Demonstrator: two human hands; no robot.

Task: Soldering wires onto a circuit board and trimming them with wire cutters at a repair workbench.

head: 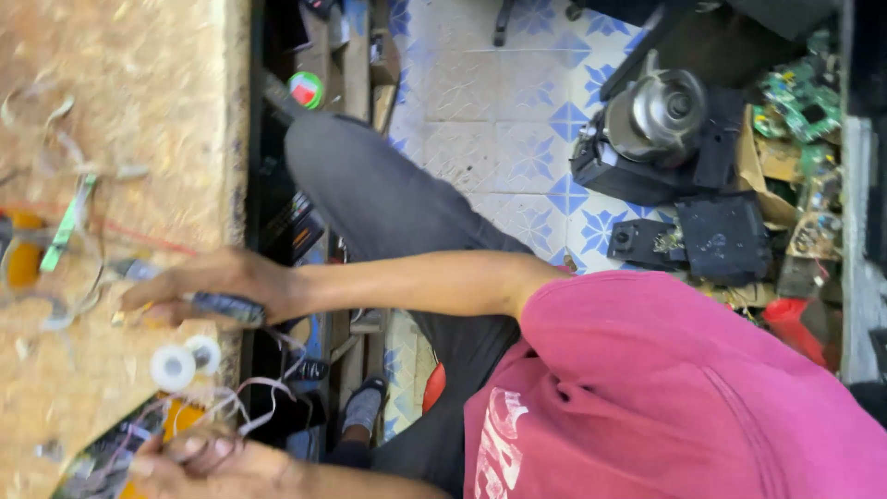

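My right hand [208, 291] reaches over the worn wooden bench [139, 92] and is closed on a dark-handled tool [228, 308], whose metal tip points toward the bench. My left hand [208, 459], at the bottom edge, grips a dark circuit board [97, 459] with thin pink and white wires [254, 393] trailing from it. A white solder spool [174, 367] sits on the bench between the two hands. My pink shirt [665, 397] fills the lower right.
Wire scraps, a green strip [66, 225] and an orange object [23, 261] lie on the bench. Below on the blue-patterned tile floor [499, 111] stand a black box with a metal drum [661, 115], green circuit boards [799, 92] and dark casings [725, 238].
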